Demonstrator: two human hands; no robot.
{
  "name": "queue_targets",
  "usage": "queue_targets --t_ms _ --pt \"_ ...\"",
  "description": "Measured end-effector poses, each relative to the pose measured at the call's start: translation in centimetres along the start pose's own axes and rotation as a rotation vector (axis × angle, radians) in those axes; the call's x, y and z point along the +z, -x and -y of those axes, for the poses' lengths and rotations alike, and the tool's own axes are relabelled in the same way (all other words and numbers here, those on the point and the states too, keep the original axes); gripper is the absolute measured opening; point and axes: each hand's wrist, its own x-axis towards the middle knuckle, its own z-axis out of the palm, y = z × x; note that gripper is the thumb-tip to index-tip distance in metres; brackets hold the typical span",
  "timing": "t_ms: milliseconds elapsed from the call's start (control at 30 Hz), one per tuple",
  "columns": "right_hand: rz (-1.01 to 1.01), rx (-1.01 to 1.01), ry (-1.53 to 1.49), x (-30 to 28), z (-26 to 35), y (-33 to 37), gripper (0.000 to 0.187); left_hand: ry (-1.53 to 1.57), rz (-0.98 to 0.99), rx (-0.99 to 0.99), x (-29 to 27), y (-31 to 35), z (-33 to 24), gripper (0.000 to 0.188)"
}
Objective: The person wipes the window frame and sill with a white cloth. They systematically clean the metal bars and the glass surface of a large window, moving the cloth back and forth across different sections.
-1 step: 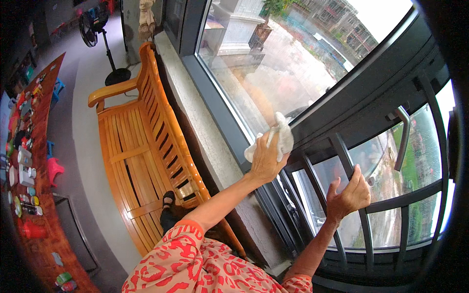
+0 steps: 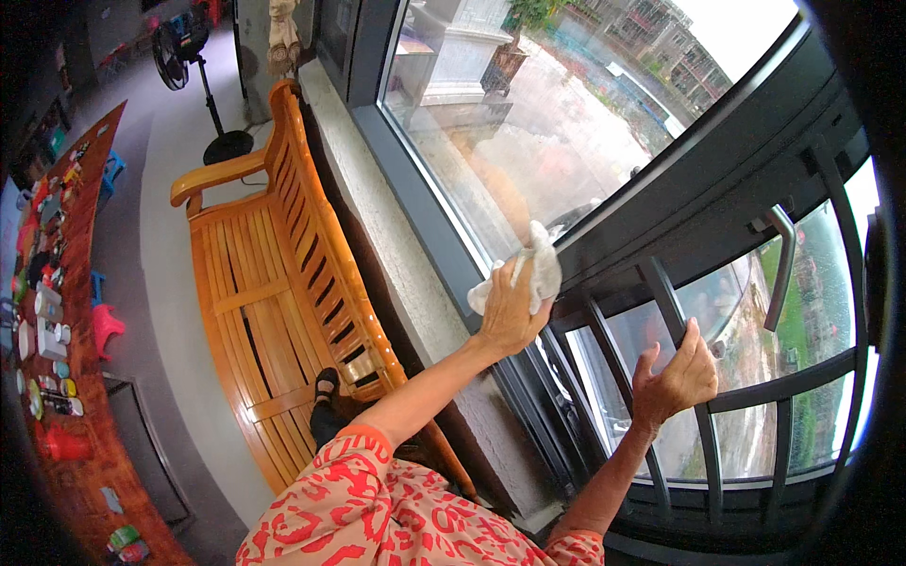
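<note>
My left hand [image 2: 510,316] is closed on a crumpled white cloth [image 2: 545,264]. It presses the cloth into the lower corner of a window pane [image 2: 538,160], where the glass meets the dark grey frame [image 2: 420,203]. To the right, my right hand [image 2: 675,382] is wrapped round a black window bar [image 2: 663,294], thumb on one side and fingers on the other. This bar belongs to a grille over an open casement. A silver window handle [image 2: 780,269] stands to the right of that hand. The cloth hides part of the frame corner.
A slatted wooden bench [image 2: 245,292] runs along the wall below the pale sill [image 2: 377,226]; my foot [image 2: 326,384] is on it. A black standing fan [image 2: 212,104] is beyond. At far left stands a reddish table [image 2: 104,472] with many small items, and a pink stool [image 2: 107,331].
My left hand and the cloth have shifted slightly left and down along the frame corner. My right hand stays on the bar.
</note>
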Motion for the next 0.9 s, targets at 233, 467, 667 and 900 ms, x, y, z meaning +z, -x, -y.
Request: queue_targets --t_ms 233,467,667,900 --pt "-0.007 0.000 0.037 0.4 -0.2 0.3 0.058 0.094 0.246 -0.124 -0.2 4.9 7.1 0.076" --pt "-0.027 0.002 0.034 0.2 0.0 0.0 0.057 0.052 0.417 -0.081 -0.1 6.1 14.0 0.066" --pt "-0.007 0.030 0.028 0.4 0.0 0.1 0.059 -0.060 0.577 -0.167 -0.5 7.3 16.9 0.057" --pt "-0.005 0.025 -0.014 0.3 0.2 -0.1 0.061 -0.378 0.559 -0.156 -0.7 7.1 18.0 0.059"
